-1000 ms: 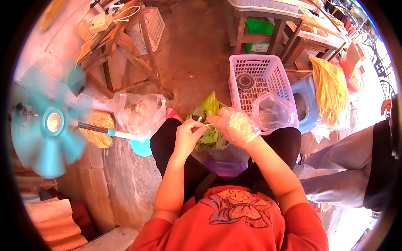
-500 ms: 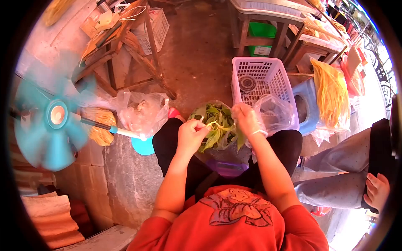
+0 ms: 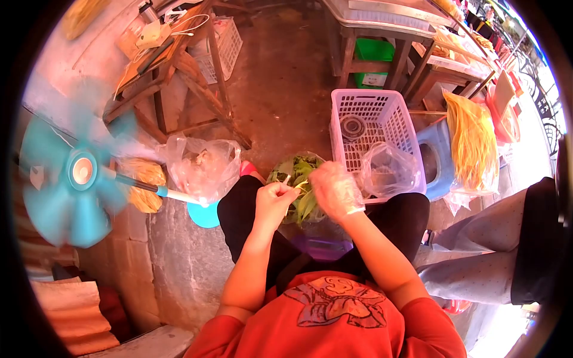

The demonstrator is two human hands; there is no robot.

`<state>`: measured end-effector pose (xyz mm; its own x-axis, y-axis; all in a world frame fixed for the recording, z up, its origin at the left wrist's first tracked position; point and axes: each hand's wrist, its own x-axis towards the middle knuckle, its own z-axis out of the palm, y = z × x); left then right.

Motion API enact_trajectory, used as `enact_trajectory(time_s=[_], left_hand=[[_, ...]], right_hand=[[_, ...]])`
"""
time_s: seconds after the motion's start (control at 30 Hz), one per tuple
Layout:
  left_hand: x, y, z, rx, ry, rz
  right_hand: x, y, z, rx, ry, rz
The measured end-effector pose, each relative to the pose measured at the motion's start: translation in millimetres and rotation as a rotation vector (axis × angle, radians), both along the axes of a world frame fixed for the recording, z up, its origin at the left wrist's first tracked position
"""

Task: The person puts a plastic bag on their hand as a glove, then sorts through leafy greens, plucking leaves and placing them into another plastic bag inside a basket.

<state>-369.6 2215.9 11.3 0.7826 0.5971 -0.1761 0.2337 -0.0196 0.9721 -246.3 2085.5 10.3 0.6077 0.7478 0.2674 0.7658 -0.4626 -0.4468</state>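
Brown floor (image 3: 277,89); greens (image 3: 307,206) between left hand (image 3: 274,204), stem (image 3: 303,185) pinched, and right hand (image 3: 335,190), grip unclear

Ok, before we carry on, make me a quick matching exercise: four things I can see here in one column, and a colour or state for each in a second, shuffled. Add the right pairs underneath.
Column one
1. Leaves
2. Right hand
3. Fan
4. Crate

Column two
A. Pale purple, with holes in its walls
B. Covered in thin, clear plastic
C. Green, lying in a heap
D. Turquoise, with blurred blades

Right pairs
1-C
2-B
3-D
4-A
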Motion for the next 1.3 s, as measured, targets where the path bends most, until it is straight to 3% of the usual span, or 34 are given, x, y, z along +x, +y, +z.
enact_trajectory(time_s=[0.03, 0.07, 0.1, 0.27, 0.37, 0.53, 0.63, 0.8, 0.9, 1.07, 1.17, 1.23, 1.3], left_hand=[[-3, 3, -2, -0.050, -0.028, 0.018], [-5, 8, -6, -0.101, -0.058, 0.037], [-6, 11, -8, -0.153, -0.089, 0.060], [-3, 11, -15, -0.215, -0.110, 0.096], [7, 2, -14, -0.213, -0.044, 0.060], [12, 6, -1, -0.237, -0.076, 0.045], [11, 12, -3, -0.280, -0.077, 0.013], [27, 0, -22, -0.273, -0.039, -0.068], [33, -2, -20, -0.322, -0.062, -0.099], [29, 9, -8, -0.223, -0.032, -0.066], [29, 7, -8, -0.295, -0.151, 0.032], [25, 6, -5, -0.375, -0.146, 0.043], [22, 6, -5, -0.328, -0.139, 0.014]], right_hand=[[5, 0, -9, -0.086, -0.045, -0.083], [16, -9, -12, 0.120, 0.098, -0.198], [26, -14, -20, 0.317, 0.196, -0.185], [18, -19, -11, 0.313, 0.477, -0.012], [-5, -5, 16, 0.262, 0.450, 0.147], [-9, 3, 10, 0.320, 0.578, 0.141], [-2, 9, 14, 0.238, 0.339, 0.197], [-10, 6, 7, 0.167, 0.185, -0.131], [16, -5, -54, 0.417, 0.720, -0.386], [9, -1, -12, 0.575, 0.909, 0.017], [0, 7, -8, 0.251, 0.872, 0.106], [-2, 9, -39, 0.389, 0.939, 0.254], [-3, 6, -23, 0.338, 0.788, 0.305]])
